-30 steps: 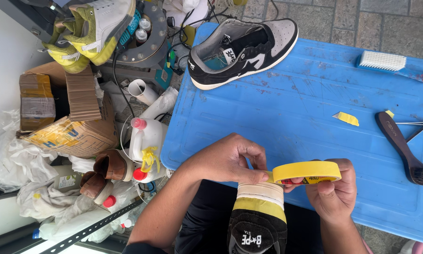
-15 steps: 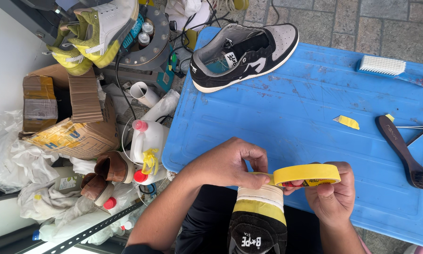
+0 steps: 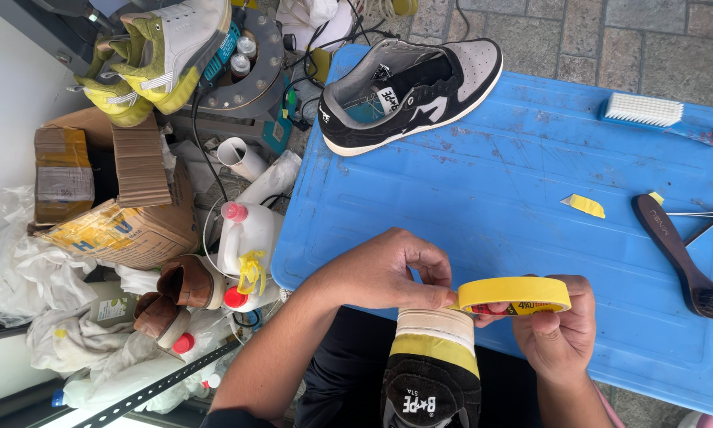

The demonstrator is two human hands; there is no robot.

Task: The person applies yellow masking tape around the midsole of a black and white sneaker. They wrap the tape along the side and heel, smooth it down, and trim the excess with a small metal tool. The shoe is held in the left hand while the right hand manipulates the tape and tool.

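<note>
Outdoor work spot on grey paving, with a blue plastic table (image 3: 531, 182) filling the right and middle of the head view, scuffed and scratched. Near edge, centre: roll of yellow masking tape (image 3: 515, 294) held on edge in the right hand (image 3: 558, 337), fingers curled around the ring from below and thumb through its core, apparently so the roll can turn. Left hand (image 3: 384, 273) just beside the roll on its left, thumb and forefinger pinched together at the rim, seemingly on the loose end of the tape; the end itself too small to confirm. Directly beneath both hands, on the lap: a black shoe (image 3: 432, 368), heel toward the camera, with a yellow band already laid across its pale sole edge, which suggests why tape and hands sit so close above it. Far side of the table: second black-and-grey sneaker (image 3: 412, 91) lying on its side, well apart from the hands. Far right: blue-handled scrub brush (image 3: 657, 115). Right edge: dark wooden brush (image 3: 677, 254) with thin metal scissors (image 3: 701, 218) touching or just beside it, and a small scrap of yellow tape (image 3: 584, 205) between them and the hands. Nothing on the table between hands and shoe. Left of the table, on the ground: crowded clutter of cardboard box (image 3: 110, 198), white jug with a red cap (image 3: 245, 234), brown shoes (image 3: 174, 293), white-and-green sneakers (image 3: 154, 55) on top of a grey machine, crumpled plastic bags (image 3: 23, 269).
</note>
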